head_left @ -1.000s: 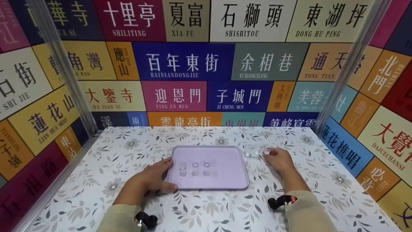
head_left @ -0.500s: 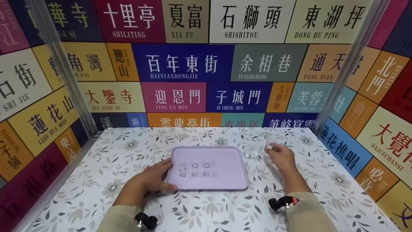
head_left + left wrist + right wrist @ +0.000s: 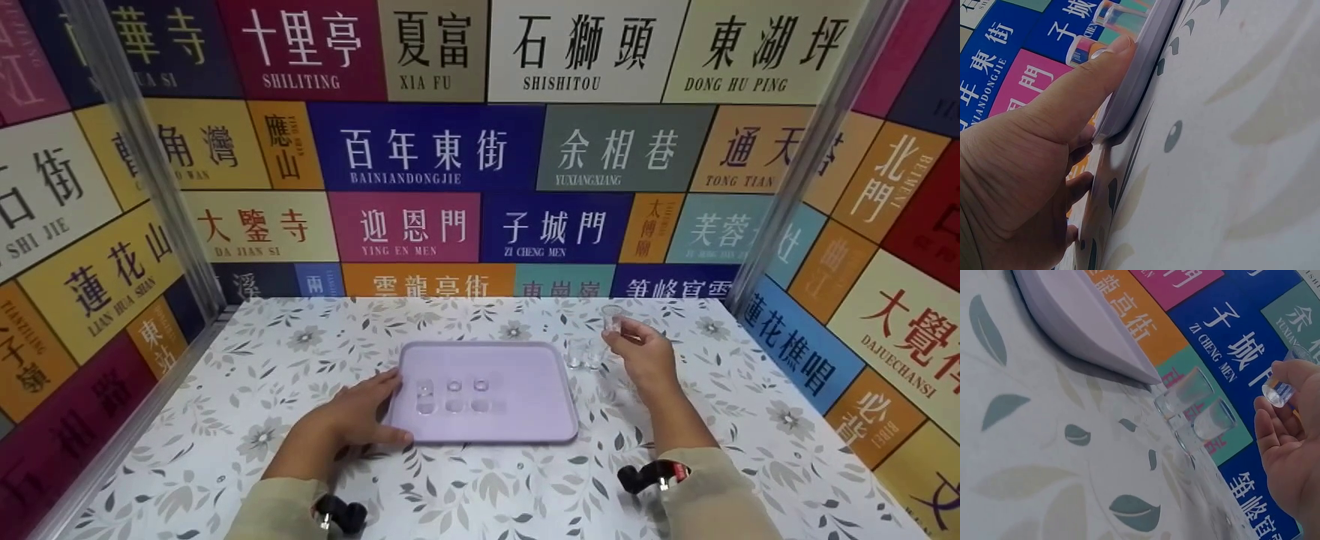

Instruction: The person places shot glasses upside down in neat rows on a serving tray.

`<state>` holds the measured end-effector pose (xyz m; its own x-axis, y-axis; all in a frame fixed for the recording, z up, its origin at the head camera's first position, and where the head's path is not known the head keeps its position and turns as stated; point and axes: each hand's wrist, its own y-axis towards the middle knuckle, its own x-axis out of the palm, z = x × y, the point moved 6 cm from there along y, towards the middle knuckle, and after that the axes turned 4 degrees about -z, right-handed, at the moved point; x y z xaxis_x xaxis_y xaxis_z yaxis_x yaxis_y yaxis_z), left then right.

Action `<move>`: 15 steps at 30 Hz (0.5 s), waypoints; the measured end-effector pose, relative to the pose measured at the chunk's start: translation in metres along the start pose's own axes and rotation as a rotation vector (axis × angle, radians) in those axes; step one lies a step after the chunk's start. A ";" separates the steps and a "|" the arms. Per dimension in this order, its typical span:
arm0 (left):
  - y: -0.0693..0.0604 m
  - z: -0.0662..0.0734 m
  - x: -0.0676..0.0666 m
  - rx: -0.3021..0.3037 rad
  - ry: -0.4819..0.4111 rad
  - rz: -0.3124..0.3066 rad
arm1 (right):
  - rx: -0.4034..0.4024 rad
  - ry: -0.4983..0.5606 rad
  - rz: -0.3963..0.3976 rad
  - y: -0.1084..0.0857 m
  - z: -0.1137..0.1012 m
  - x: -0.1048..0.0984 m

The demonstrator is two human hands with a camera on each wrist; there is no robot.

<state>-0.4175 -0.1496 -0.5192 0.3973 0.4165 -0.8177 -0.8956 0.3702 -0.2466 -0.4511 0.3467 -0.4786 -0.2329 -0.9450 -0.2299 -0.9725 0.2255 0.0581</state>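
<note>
A lilac tray [image 3: 525, 390] lies on the table, and my left hand [image 3: 360, 412] rests spread at its left front corner. In the left wrist view the thumb [image 3: 1089, 84] touches the tray's rim while the other fingers lie along the outer side. My right hand [image 3: 641, 352] pinches a small clear shot glass [image 3: 612, 315] between thumb and fingers, raised above the table. On the left half of the tray several clear shot glasses stand in a row, among them a middle glass [image 3: 454, 397]. Two more shot glasses [image 3: 1185, 394] stand close together on the table, right of the tray.
The table [image 3: 495, 487] wears a white cloth with grey leaves and flowers. Panels with coloured name signs [image 3: 427, 142] enclose it at the back and both sides. Clear corner strips [image 3: 795, 165] run up where the panels meet.
My right hand has lifted a shot glass from the table beside the other two and brought it up and slightly left. The left hand and the tray have stayed in place.
</note>
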 end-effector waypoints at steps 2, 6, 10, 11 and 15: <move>0.001 0.000 0.000 -0.007 -0.001 -0.001 | -0.013 0.021 -0.019 -0.002 -0.005 0.004; 0.003 0.001 0.000 -0.006 0.001 -0.001 | -0.054 0.070 -0.053 -0.007 -0.014 0.015; 0.002 0.003 0.000 0.001 0.008 -0.003 | -0.094 0.088 -0.076 -0.011 -0.021 0.027; 0.001 0.004 -0.001 0.002 0.009 -0.002 | -0.104 0.097 -0.083 -0.012 -0.023 0.030; -0.002 0.004 -0.001 -0.006 0.000 -0.007 | -0.133 0.108 -0.111 -0.016 -0.026 0.044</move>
<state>-0.4157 -0.1472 -0.5158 0.4031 0.4137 -0.8163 -0.8942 0.3678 -0.2551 -0.4458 0.2953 -0.4646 -0.1153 -0.9839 -0.1369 -0.9815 0.0916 0.1679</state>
